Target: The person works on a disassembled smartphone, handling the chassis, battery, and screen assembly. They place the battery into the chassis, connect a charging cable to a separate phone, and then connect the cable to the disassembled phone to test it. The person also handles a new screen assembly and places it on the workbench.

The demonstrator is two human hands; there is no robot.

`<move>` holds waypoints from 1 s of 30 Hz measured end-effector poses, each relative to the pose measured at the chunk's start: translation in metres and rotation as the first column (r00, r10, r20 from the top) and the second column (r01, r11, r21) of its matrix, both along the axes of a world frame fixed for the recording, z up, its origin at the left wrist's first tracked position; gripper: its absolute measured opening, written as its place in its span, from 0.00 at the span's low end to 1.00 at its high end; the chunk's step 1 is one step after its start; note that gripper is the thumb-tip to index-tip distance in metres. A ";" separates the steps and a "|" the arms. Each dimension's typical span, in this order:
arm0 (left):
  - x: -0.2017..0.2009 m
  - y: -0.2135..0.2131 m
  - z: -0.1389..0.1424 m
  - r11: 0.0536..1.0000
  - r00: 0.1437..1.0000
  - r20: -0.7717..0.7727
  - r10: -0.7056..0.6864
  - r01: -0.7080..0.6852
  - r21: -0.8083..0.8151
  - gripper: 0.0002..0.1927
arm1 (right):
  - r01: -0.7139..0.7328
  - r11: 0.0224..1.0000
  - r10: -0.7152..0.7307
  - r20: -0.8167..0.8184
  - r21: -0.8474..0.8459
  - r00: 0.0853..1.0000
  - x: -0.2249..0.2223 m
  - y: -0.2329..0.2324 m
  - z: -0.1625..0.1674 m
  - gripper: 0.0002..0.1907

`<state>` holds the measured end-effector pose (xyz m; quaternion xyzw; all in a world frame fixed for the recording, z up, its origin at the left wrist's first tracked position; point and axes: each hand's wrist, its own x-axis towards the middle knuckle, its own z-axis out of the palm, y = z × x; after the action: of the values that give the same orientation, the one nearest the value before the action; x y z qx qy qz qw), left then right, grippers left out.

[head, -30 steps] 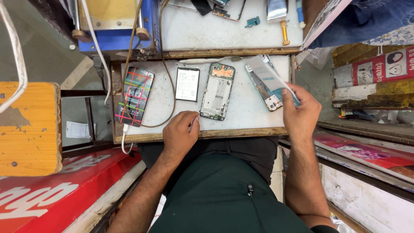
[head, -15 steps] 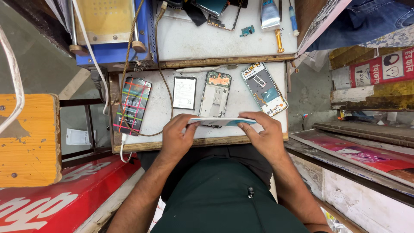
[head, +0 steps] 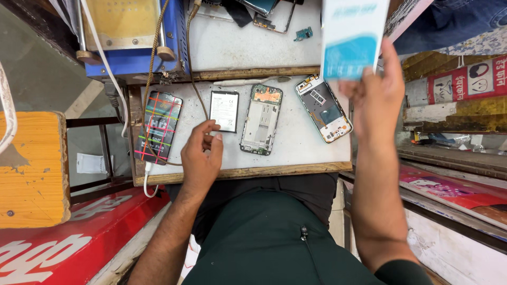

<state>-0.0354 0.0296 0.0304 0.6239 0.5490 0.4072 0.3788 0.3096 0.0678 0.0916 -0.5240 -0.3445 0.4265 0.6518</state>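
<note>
Phones lie opened in a row on the desk [head: 296,158]. Left hand [head: 200,158] rests there, fingers loose, empty, tips just short of the battery [head: 224,111]. Right hand [head: 377,100], raised, pinches a white-and-blue sheet [head: 353,39] clear of the parts.

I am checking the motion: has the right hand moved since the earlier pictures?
Yes. The right hand has risen from the white board's near edge, beyond the open phone frame, lifting a white and blue packet.
</note>
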 end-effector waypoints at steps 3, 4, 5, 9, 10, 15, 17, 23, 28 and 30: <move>0.001 0.004 0.004 1.000 0.986 -0.169 0.011 -0.012 -0.006 0.16 | -0.057 0.998 0.048 -0.526 -0.002 0.849 0.017 0.035 0.005 0.31; 0.002 0.005 0.004 1.000 0.972 -0.234 0.010 -0.012 -0.009 0.17 | -0.062 0.998 0.033 -0.583 -0.030 0.812 0.019 0.041 0.003 0.30; 0.004 0.005 0.004 0.999 0.951 -0.308 0.010 0.005 0.048 0.18 | -0.072 0.996 0.017 -0.638 -0.061 0.770 0.019 0.045 0.001 0.30; 0.016 0.007 -0.001 0.976 0.807 -0.585 0.079 0.056 0.209 0.24 | -0.071 0.996 0.028 -0.536 -0.059 0.843 0.011 0.040 -0.016 0.31; 0.020 0.008 -0.003 0.969 0.756 -0.646 0.106 0.066 0.236 0.26 | -0.085 0.995 0.047 -0.511 -0.051 0.859 0.010 0.037 -0.019 0.32; 0.031 0.021 0.000 0.995 0.668 -0.744 0.013 0.066 0.076 0.34 | -0.037 0.998 0.016 -0.402 -0.046 0.916 0.006 0.028 -0.035 0.27; 0.033 0.025 0.005 0.998 0.667 -0.744 -0.036 0.057 0.003 0.36 | -0.008 0.999 -0.008 -0.307 -0.053 0.952 0.002 0.021 -0.040 0.22; 0.028 0.040 0.004 0.974 0.762 -0.639 -0.107 -0.048 -0.220 0.46 | -0.045 0.991 0.077 0.264 -0.124 0.961 -0.047 -0.032 -0.060 0.13; 0.008 0.046 -0.014 0.997 0.889 -0.457 -0.008 -0.029 -0.073 0.23 | -0.297 0.918 0.364 0.264 -0.263 0.893 -0.092 -0.071 -0.067 0.14; 0.001 0.039 -0.016 0.985 0.957 -0.290 -0.020 -0.031 -0.172 0.16 | -0.351 0.879 0.420 0.174 -0.323 0.891 -0.103 -0.074 -0.068 0.16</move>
<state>-0.0342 0.0683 0.0146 0.6400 0.6340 0.2624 0.3459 0.2062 -0.0061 0.0236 -0.5794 -0.4536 0.5271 0.4251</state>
